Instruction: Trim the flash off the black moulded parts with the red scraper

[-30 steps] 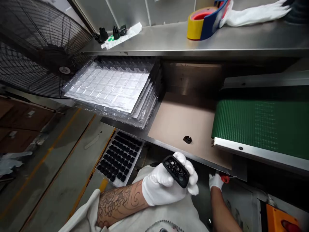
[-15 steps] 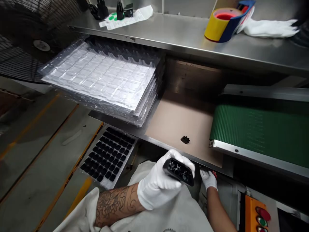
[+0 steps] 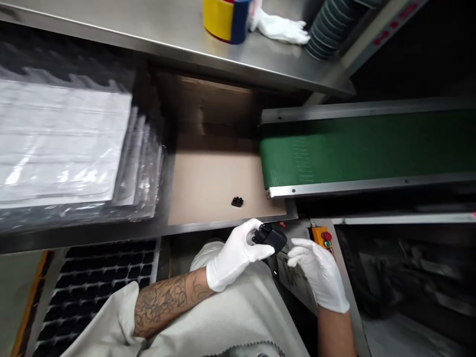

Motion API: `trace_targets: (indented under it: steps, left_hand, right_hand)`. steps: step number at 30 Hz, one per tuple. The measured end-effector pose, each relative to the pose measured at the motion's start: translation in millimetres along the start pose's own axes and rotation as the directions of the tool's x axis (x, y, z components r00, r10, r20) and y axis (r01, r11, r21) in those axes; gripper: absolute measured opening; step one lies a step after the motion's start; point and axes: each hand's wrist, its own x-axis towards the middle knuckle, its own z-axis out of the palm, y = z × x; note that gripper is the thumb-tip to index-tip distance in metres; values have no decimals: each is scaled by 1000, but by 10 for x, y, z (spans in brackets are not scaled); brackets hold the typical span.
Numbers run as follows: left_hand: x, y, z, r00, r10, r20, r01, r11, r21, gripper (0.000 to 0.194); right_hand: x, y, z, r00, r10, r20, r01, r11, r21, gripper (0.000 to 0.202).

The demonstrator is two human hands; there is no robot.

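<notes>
My left hand [image 3: 238, 253], in a white glove, grips a black plastic part [image 3: 270, 237] between thumb and fingers, just in front of the table edge. The part looks like a small housing with a smooth, rounded outer face; clip-like shapes show at its upper left. Close by on the right is my right hand [image 3: 320, 272], also gloved, its fingers loosely bent and apart with nothing in them. A narrow gap separates it from the part. A small black piece [image 3: 237, 202] lies on the brown board [image 3: 208, 183] beyond my hands.
Wrapped stacked trays [image 3: 63, 144] stand on the left. A green conveyor belt [image 3: 357, 148] runs off to the right, above an orange button box [image 3: 322, 238]. Low at left is a tray of black pieces [image 3: 100, 277]. A shelf [image 3: 148, 34] crosses the back, bearing tape [image 3: 223, 20].
My right hand has come up from below the table edge to beside the black part. My left hand has turned the part, hiding its hollow side. The view has swung right.
</notes>
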Motion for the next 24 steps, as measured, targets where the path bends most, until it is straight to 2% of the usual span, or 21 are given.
trace_targets:
  steps: [3,6,10,13,16,18,21,24]
  left_hand:
    - [201,-70,102,989,43,138,-62,989,136,32]
    - [354,-122,224,941,204,270,-270,933,236,35]
    - [537,-188,450,836,378,398,-499,825,266,35]
    - [673,-250,694,773,444,452,-593,760,267,36]
    - [790,-283,1017,729,489,478,-659,689,301,32]
    - [869,-277,1251,723,491,487,-676,650,348,29]
    - [1019,-261,1527,742,448,499,-662,608,439,31]
    - [1162,-304,1591,792,431,433,-609,614,502,46]
  right_hand:
    - [-250,-376,177,983,48,180,-67,993,100,62]
    - [-304,-605,127,976,-3,220,-22,993,112,74]
    - [-239,-856,-124,952,4,306,-6,1000,6,81]
    - [-160,-978,-350,930,-6,368,5,1000,3,78]
    - [-84,-987,-634,925,-65,374,45,997,60,74]
    - [-35,-936,-861,922,-102,374,63,991,117,74]
    - [53,-804,-1213,906,-146,398,50,969,242,76]
    - [155,-639,-1514,900,-251,355,119,927,355,79]
